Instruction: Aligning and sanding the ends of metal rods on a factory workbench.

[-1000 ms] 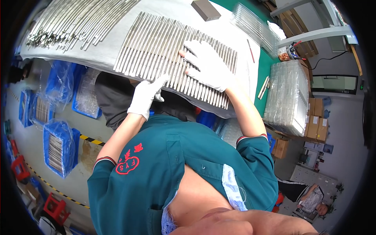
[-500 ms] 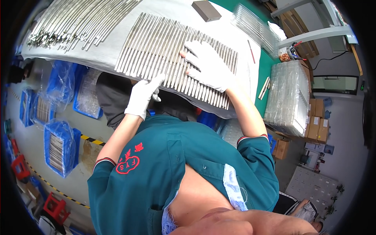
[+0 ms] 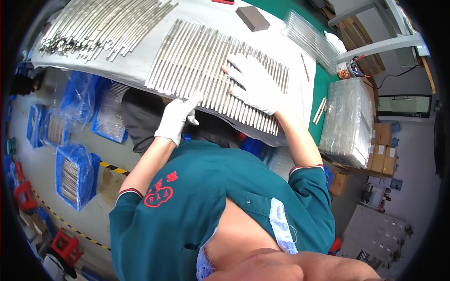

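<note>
I rest my right grip (image 3: 258, 86), fingers apart, on the metal rods (image 3: 187, 58) beneath it, my left grip (image 3: 177, 117), closure unclear, beside their ends, apparently aligning, which next calls for even pressure.

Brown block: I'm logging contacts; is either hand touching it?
No, the brown block lies on white cloth, apart from the left hand and right hand.
</note>
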A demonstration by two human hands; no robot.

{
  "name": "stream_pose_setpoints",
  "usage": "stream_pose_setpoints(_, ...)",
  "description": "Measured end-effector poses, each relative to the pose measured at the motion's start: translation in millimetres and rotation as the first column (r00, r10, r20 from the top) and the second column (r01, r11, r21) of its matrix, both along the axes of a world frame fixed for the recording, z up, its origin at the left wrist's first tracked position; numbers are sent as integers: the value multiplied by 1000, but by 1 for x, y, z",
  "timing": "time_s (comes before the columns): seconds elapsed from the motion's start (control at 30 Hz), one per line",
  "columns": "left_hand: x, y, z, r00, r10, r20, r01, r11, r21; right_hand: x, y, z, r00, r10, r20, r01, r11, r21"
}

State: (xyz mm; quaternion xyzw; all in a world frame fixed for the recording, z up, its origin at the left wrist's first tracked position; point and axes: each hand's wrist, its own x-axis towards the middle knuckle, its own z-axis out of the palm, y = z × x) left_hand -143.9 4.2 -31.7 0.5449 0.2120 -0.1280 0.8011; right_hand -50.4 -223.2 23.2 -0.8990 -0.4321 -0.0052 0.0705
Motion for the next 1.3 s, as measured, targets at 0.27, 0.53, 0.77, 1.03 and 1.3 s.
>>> stream_pose_setpoints(0.27, -1, 0, -3, 1000, 0, 17, 0, 1000, 15, 6, 16, 7, 981, 182, 71, -190, 973, 128)
stream_pose_setpoints(0.53, -2, 2, -3, 999, -13, 42, 12, 1000, 11, 24, 35, -5, 961, 236, 143, -242, 970, 30)
stream_pose_setpoints(0.77, 2, 5, -2, 999, -45, 21, 45, 999, 0, 25, 31, -12, 975, 207, 84, -209, 978, 15)
stream_pose_setpoints(1.03, -1, 9, -5, 995, -90, -45, 91, 996, 10, 22, 32, -10, 982, 183, 40, -185, 981, 51)
stream_pose_setpoints(1.3, 3, 20, -11, 975, -181, -130, 186, 982, 26, 24, 36, -7, 986, 166, 27, -167, 984, 62)
